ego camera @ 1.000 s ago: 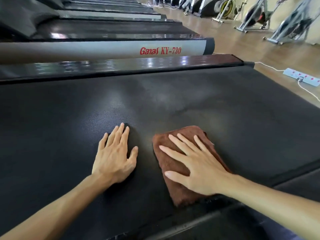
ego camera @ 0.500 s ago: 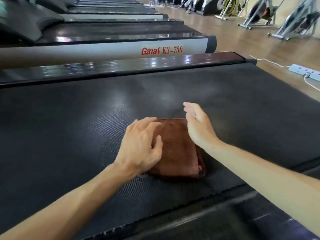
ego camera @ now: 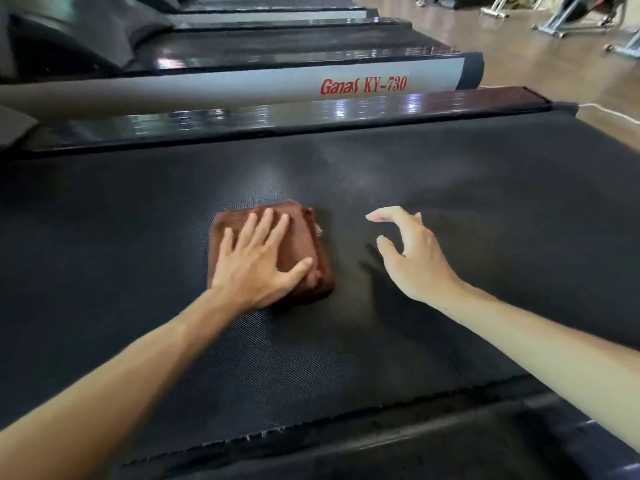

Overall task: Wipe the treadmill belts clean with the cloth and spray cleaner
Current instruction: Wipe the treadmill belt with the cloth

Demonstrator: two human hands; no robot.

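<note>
Two hands are over the black treadmill belt (ego camera: 138,237). The left hand (ego camera: 258,259) lies flat on the brown cloth (ego camera: 301,244), with its fingers straight and spread and its palm pressing down. The folded cloth sits on the belt right under this hand, and its right side sticks out past the thumb. The right hand (ego camera: 412,258) is near the cloth, on its right side, but does not touch it. Its fingers are loosely bent and it holds nothing. It seems to float just above the belt. Past the fingertips of both hands runs a shiny dark side rail (ego camera: 277,116). Beyond that is a grey rail (ego camera: 207,88) with red letters that say Ganas KY-730. Far off past the right hand is a wooden floor (ego camera: 519,46)
</note>
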